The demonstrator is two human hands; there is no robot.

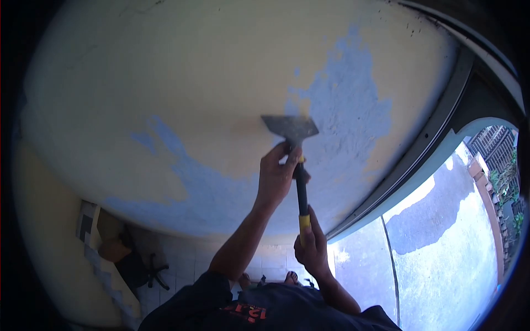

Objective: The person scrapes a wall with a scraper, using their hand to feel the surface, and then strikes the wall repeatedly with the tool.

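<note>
A paint scraper [301, 190] with a wide metal blade and a long black and yellow handle is held up against the wall [215, 94]. My left hand [276, 172] is closed around the neck of the handle, just below the blade. Lower down, my right hand [313, 248] grips the yellow end of the handle. The blade overlaps the left edge of a bare bluish patch [348, 99], where the cream paint is gone. Another bluish strip [204, 190] spreads across the wall's lower left.
A dark frame [425, 138] borders the wall on the right, with an opening onto a sunlit concrete yard [441, 259]. At lower left stands a chair with a dark wheeled base [157, 271]. Pale floor tiles [185, 259] lie below, around my feet [291, 277].
</note>
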